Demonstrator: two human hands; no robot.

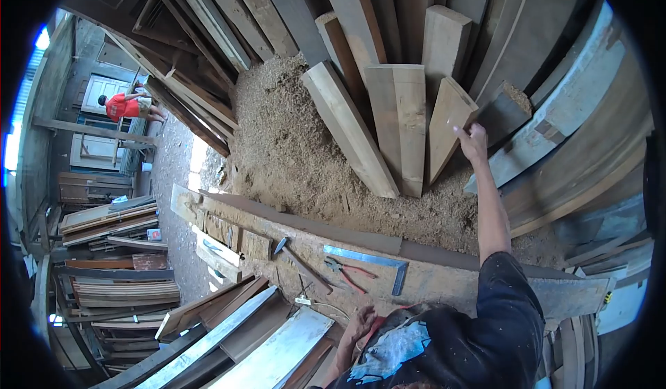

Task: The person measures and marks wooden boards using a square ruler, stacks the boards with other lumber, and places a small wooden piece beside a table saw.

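Above the sawdust (284, 132), your right hand (474, 143) grips a short board (444, 136); bumping neighbouring planks (399, 125) could topple them (your left hand (359, 330), I can't tell).

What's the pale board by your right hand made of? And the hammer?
The pale board looks like raw wood: tan, dull, no paint showing. The hammer probably has a wooden handle, being dull brown, and a bluish-grey metal head.
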